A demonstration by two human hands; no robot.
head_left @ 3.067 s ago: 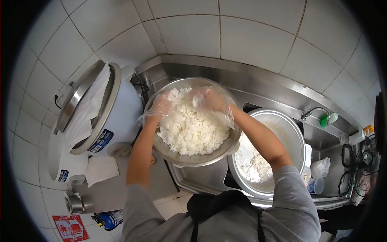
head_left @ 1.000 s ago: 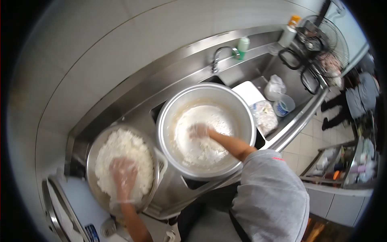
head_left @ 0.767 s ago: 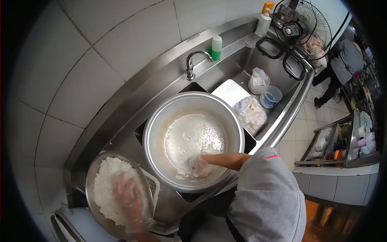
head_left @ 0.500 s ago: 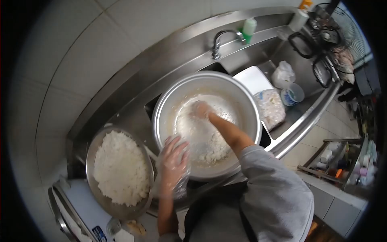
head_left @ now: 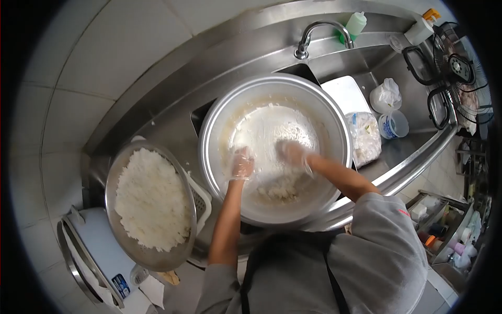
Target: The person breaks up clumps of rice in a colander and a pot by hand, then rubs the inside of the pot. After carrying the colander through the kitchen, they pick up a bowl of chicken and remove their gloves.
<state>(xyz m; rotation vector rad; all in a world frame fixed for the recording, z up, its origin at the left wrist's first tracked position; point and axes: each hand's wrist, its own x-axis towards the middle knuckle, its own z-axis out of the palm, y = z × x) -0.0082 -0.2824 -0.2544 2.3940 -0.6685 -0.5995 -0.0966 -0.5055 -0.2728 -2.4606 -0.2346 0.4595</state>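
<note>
**Steel Sink [head_left: 172, 125] Bears Big Pot [head_left: 334, 141]**

Beside the pot, a metal bowl [head_left: 163, 260] holds heaped rice [head_left: 151, 201]. Inside the pot are the gloved right hand [head_left: 294, 153] (blurred from here) and left hand [head_left: 242, 163]; whether spread or closed, I cannot tell.

Ahead of the right hand [head_left: 294, 152], a curved metal tap [head_left: 301, 53] stands on the sink ledge, with a bottle of green liquid [head_left: 355, 25] just beside it. Farther to the right is a white bottle with an orange top [head_left: 420, 32]. To that hand's right lie a white board [head_left: 346, 94], a clear bag of pale contents [head_left: 364, 138], a knotted white bag [head_left: 388, 93] and a plastic tub [head_left: 393, 125]. A fan [head_left: 461, 68] stands well to the right. Left of the left hand [head_left: 242, 163] sits a white basket [head_left: 203, 204]; farther left and nearer the person is a large lidded cooker [head_left: 99, 243]. White tiles [head_left: 112, 57] rise at the far left.
</note>
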